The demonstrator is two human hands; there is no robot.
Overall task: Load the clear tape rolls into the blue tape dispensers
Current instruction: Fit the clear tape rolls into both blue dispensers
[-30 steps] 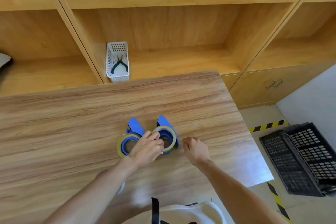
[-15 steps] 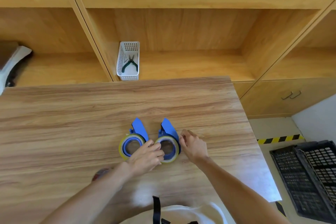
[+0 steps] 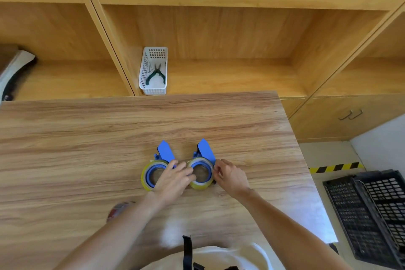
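Observation:
Two blue tape dispensers lie side by side on the wooden table, each with a yellowish clear tape roll around its hub. The left dispenser holds the left roll. The right dispenser holds the right roll. My left hand rests between them, fingers on the right roll's left rim. My right hand pinches the right side of that roll and dispenser.
A white mesh basket with green-handled pliers stands on the shelf behind the table. A reddish round object lies partly hidden by my left forearm. Black crates sit on the floor at right. The table's right edge is near.
My right hand has moved from the table surface up to the right roll's side and taken hold of it. My left hand stays on the roll. The camera view shifted slightly.

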